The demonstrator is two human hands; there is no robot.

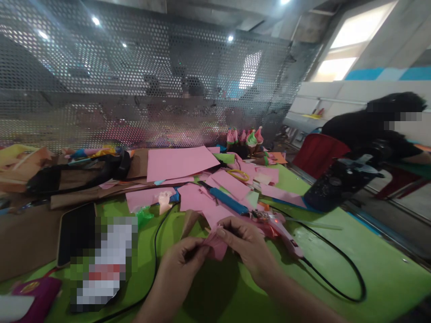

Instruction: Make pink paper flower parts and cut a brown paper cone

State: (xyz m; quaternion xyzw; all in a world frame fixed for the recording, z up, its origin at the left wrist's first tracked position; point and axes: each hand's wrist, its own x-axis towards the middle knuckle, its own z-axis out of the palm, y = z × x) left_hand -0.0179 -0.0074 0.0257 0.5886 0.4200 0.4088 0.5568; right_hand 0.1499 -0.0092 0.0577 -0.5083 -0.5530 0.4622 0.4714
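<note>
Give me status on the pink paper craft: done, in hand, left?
Done: small pink-and-green paper cones stand at the table's far edge. In hand: left hand and right hand both pinch one folded pink paper piece. Left: loose pink sheets lie uncut; the glue gun lies beside the hands, unheld.

A: Item in the two-handed grip, the pink piece: paper, matt, creased. Left hand and right hand both pinch it.

B: Surface beneath the grip?

A: Tabletop: green covering, smooth, slight sheen just right of the grip. Beyond the grip, pink sheets: flat matt paper.

B: Tools?

A: Glue gun just right of the grip: pink plastic, glossy; its black cable looks smooth, rubbery. Blue-handled tool behind: plastic, semi-gloss.

B: Left of the grip?

A: Brown cardboard, matt, rough-edged. Far behind, perforated screen: metal, dull grey.
</note>
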